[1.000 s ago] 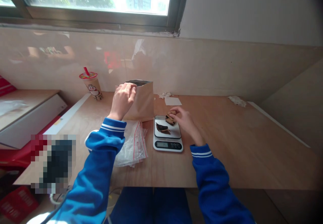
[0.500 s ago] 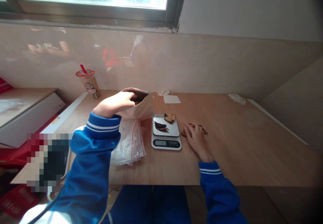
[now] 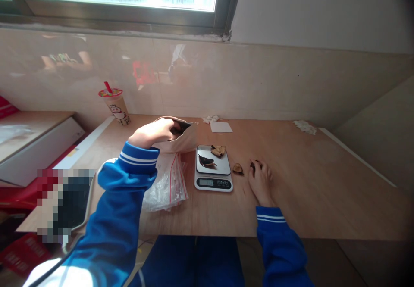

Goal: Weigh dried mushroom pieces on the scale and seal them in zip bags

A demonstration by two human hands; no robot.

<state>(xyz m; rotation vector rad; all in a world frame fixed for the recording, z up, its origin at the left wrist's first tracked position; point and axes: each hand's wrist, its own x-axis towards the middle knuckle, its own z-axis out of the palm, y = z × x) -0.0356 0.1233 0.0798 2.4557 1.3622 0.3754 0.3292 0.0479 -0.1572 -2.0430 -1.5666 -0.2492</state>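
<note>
My left hand [image 3: 155, 132] reaches into the mouth of an upright pale paper bag [image 3: 186, 142]; its fingertips are hidden inside. On the table to the right, my right hand [image 3: 260, 177] has its fingers curled over a dark brown, dried peel-like piece [image 3: 256, 165], mostly covered by them. Another dried piece [image 3: 238, 169] lies between that hand and a white digital kitchen scale [image 3: 213, 184]. Two curled pieces rest on the scale's plate: a tan one [image 3: 218, 151] and a dark one [image 3: 207, 162]. The display is lit, its digits too small to read.
Clear zip bags [image 3: 166, 188] with red strips lie in front of the paper bag. A bubble tea cup [image 3: 117, 108] stands at the back left. A white card [image 3: 221, 127] and crumpled tissues [image 3: 304, 127] lie near the wall. A pixelated device with a cable is at left.
My right hand has shifted right, uncovering one dried piece beside the scale and closing over the other. My left hand has moved slightly right, its fingers now lower inside the paper bag.
</note>
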